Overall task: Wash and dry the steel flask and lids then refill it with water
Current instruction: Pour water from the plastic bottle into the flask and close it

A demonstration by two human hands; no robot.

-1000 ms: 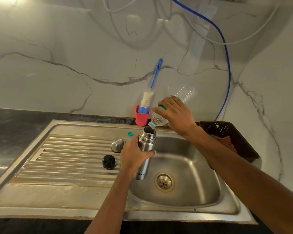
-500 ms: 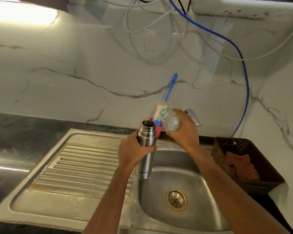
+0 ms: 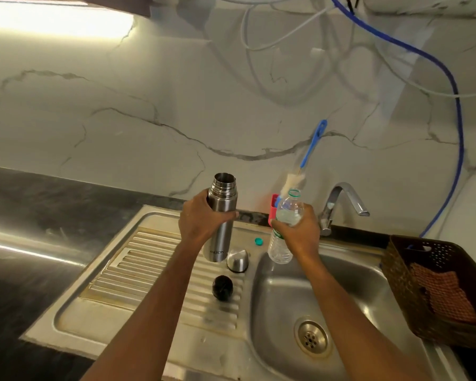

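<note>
Steel flask [image 3: 221,215]: upright, mouth open, held above the drainboard [image 3: 149,270].
Left hand [image 3: 201,218]: curled round the flask's upper body, under the neck.
Right hand [image 3: 300,229]: wrapped round a plastic bottle [image 3: 280,248], near the flask, not touching.
Lids: steel lid [image 3: 237,260] and black lid [image 3: 222,287] on the drainboard.
Handling: probably rigid, slick when wet, heavier when filled; full wrap at mid-body safest.

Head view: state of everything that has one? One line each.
steel flask: upright, mouth open, gripped by left hand
plastic bottle: upright, uncapped, gripped by right hand
steel lid: off, on the drainboard
black lid: off, on the drainboard
green cap: off, lying behind the steel lid
tap: no water running
bottle brush: standing in red holder
</note>
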